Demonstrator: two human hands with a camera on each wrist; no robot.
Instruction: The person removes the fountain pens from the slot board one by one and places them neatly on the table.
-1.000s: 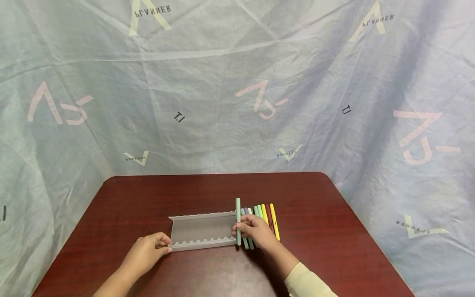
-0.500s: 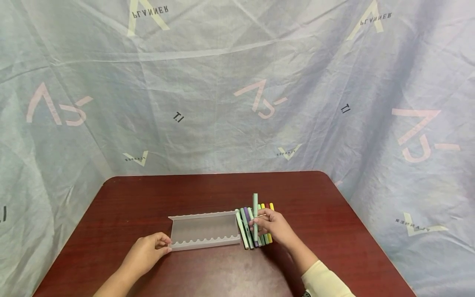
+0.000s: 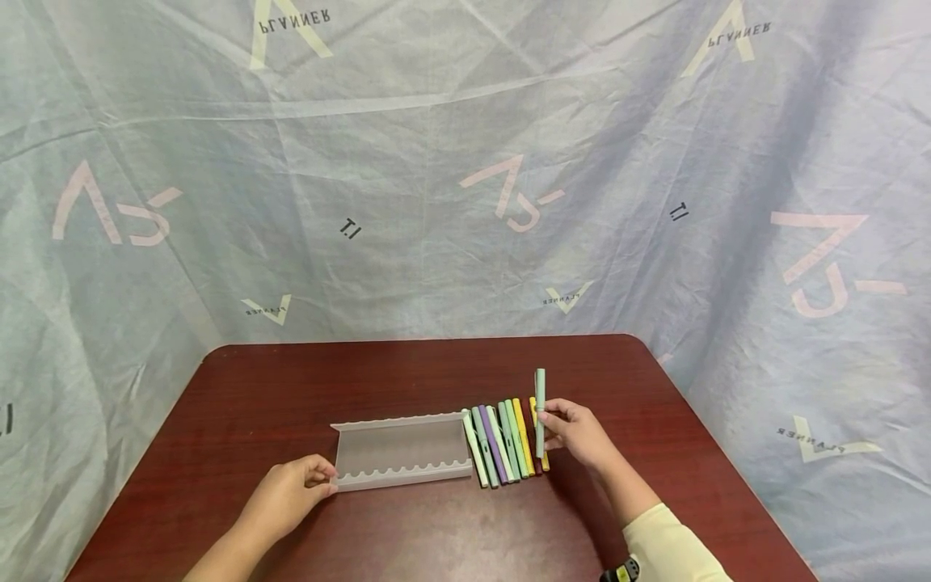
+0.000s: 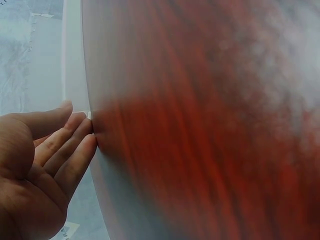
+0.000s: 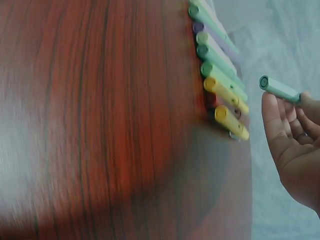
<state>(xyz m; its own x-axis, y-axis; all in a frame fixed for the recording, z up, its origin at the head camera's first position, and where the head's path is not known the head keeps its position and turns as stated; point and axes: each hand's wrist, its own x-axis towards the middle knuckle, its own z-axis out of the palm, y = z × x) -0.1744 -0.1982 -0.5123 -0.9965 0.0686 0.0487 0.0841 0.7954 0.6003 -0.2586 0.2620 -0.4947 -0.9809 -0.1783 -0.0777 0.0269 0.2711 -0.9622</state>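
Observation:
A pale green marker [image 3: 541, 388] is pinched between the thumb and fingers of my right hand [image 3: 578, 435], raised over the right end of a row of markers [image 3: 502, 444]. In the right wrist view this held marker [image 5: 282, 90] is apart from the row, with one end facing the camera. My left hand [image 3: 291, 489] pinches the near left corner of a grey tray [image 3: 403, 478] with scalloped long edges. The left wrist view shows the fingertips [image 4: 89, 140] right at the tray's end. No markers lie in the tray.
Green, purple, yellow and dark red markers lie side by side against the tray's right end on the reddish-brown table [image 3: 291, 380]. A printed grey cloth [image 3: 422, 267] hangs behind the table and along both sides.
My right hand has carried the pale green marker rightward, from the tray's right end across the row to its far right. My left hand and the tray stay where they were.

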